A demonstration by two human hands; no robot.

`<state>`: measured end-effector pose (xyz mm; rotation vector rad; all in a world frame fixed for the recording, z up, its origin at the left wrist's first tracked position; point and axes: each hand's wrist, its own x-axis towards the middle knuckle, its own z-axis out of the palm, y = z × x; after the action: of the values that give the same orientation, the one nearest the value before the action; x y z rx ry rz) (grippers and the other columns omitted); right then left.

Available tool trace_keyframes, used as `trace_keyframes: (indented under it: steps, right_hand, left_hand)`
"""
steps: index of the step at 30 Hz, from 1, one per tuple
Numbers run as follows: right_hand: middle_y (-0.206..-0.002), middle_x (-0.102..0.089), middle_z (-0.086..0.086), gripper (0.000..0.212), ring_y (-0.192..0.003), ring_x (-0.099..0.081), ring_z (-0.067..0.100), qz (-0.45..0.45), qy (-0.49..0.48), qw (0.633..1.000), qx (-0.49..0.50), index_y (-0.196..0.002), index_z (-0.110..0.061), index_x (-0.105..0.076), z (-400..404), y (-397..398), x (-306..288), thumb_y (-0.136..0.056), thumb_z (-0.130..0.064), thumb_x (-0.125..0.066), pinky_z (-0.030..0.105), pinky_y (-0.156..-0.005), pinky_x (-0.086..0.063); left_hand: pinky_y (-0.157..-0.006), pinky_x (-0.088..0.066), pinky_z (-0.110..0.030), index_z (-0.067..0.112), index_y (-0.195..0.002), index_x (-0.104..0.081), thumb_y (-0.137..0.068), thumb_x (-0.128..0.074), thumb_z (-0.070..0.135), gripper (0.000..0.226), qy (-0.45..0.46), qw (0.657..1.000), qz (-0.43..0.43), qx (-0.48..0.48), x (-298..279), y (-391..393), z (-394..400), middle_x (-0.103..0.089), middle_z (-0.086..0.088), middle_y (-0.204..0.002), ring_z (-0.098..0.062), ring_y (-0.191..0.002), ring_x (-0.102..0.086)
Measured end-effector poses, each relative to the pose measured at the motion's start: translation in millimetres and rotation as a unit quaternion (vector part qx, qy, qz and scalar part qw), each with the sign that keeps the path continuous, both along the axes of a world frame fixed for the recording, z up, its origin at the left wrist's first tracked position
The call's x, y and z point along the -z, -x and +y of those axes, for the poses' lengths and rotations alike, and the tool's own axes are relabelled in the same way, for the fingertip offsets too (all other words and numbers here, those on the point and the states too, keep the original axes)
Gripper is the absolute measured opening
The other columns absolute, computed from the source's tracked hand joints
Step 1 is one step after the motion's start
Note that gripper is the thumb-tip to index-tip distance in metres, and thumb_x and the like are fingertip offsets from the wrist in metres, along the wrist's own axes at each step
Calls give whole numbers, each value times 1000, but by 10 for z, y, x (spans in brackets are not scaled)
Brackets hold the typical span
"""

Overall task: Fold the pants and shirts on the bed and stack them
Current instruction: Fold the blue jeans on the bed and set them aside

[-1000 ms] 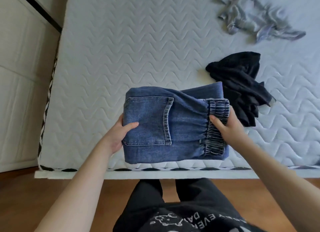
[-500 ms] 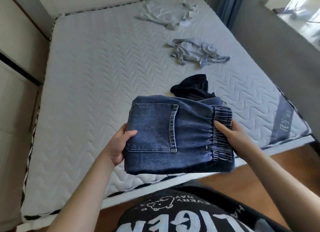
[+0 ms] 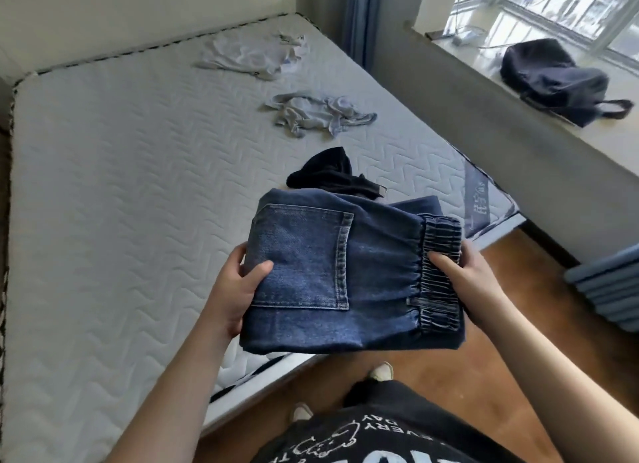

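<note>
A folded pair of blue jeans [image 3: 377, 272], back pocket up, hangs in the air over the near corner of the bed [image 3: 121, 203]. My left hand [image 3: 235, 289] grips its left edge, thumb on the pocket. My right hand [image 3: 470, 283] grips the elastic waistband on the right, thumb on top. Behind the jeans a crumpled black garment [image 3: 328, 175] lies on the mattress. Farther back lie a crumpled grey garment [image 3: 318, 115] and a pale one [image 3: 252, 56].
A wooden floor [image 3: 539, 289] runs along the bed's near and right sides. A dark bag [image 3: 556, 79] sits on the window ledge at the right. A blue ribbed object [image 3: 608, 286] stands on the floor at the far right. My feet show below.
The folded jeans have been lifted off the mattress edge and carried rightward. My view has turned right, bringing the window ledge into sight. Both hands keep the same grip.
</note>
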<state>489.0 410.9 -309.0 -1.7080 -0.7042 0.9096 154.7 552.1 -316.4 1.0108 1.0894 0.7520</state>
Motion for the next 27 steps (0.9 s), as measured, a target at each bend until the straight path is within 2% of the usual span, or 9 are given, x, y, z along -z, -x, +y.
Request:
trace_keyframes:
  steps: [5, 8, 11, 14, 17, 20, 23, 25, 27]
  right_hand:
    - [-102, -73, -9, 49, -93, -70, 10, -11, -18, 997, 73, -111, -37, -60, -581, -398, -72, -66, -50, -74, 35, -82, -55]
    - [-103, -72, -11, 52, -95, -69, 8, -16, -30, 993, 115, -114, -39, -59, -971, -770, -59, -66, -52, -74, 32, -82, -54]
    - [-103, -71, -14, 54, -94, -68, 3, -32, -31, 987, 153, -118, -39, -57, -1365, -1236, -64, -68, -53, -73, 29, -81, -53]
    - [-101, -69, -23, 49, -91, -66, -4, -65, -23, 980, 184, -116, -46, -55, -1767, -1734, -85, -70, -55, -71, 26, -79, -51]
    - [-100, -69, -21, 53, -92, -66, -3, -70, -25, 971, 226, -116, -45, -55, -2079, -2180, -111, -67, -58, -71, 29, -84, -52]
    - [-99, -71, -15, 55, -91, -67, -1, -58, -38, 965, 253, -116, -45, -56, -2286, -2531, -120, -65, -57, -72, 30, -83, -52]
    - [-97, -71, -17, 54, -89, -68, 0, -40, -53, 958, 280, -116, -46, -57, -2391, -2803, -90, -66, -53, -75, 25, -78, -52]
    - [-97, -71, -17, 51, -89, -69, 2, -31, -61, 953, 294, -115, -46, -57, -2418, -2985, -57, -68, -49, -76, 22, -75, -51]
    - [-98, -72, -13, 49, -90, -69, 4, -26, -64, 950, 305, -117, -44, -58, -2411, -3182, -5, -72, -43, -78, 21, -74, -52]
  left_hand:
    - [-63, -56, -28, 25, -117, -58, -73, -71, 29, 47, -31, 998, 13, 58, -86, -639, -204, -74, -3, -99, -18, -84, -72]
    - [-64, -56, -27, 30, -114, -60, -72, -71, 31, 44, -50, 994, 22, 98, -139, -1198, -360, -74, 0, -101, -17, -88, -72]
    - [-73, -57, -35, 33, -110, -62, -74, -69, 29, 36, -59, 989, 37, 134, -160, -1860, -557, -74, -1, -104, -21, -93, -71]
    - [-78, -56, -39, 29, -117, -59, -74, -69, 29, 45, -60, 984, 37, 163, -168, -2553, -798, -72, -5, -108, -23, -96, -70]
    - [-74, -56, -35, 26, -123, -55, -74, -68, 27, 51, -60, 980, 32, 189, -230, -3168, -979, -71, -4, -108, -22, -95, -70]
    - [-64, -56, -28, 27, -121, -56, -83, -68, 18, 41, -64, 975, 25, 214, -259, -3642, -1075, -74, 0, -98, -18, -86, -72]
    - [-62, -56, -26, 30, -117, -58, -78, -68, 22, 41, -66, 968, 28, 239, -291, -4019, -1067, -75, 2, -94, -15, -81, -72]
    - [-64, -56, -28, 31, -114, -60, -76, -68, 24, 40, -65, 965, 33, 253, -293, -4264, -1030, -75, 0, -94, -17, -81, -72]
    - [-71, -57, -38, 30, -116, -59, -75, -69, 26, 42, -64, 962, 42, 261, -254, -4512, -953, -75, -5, -96, -23, -83, -71]
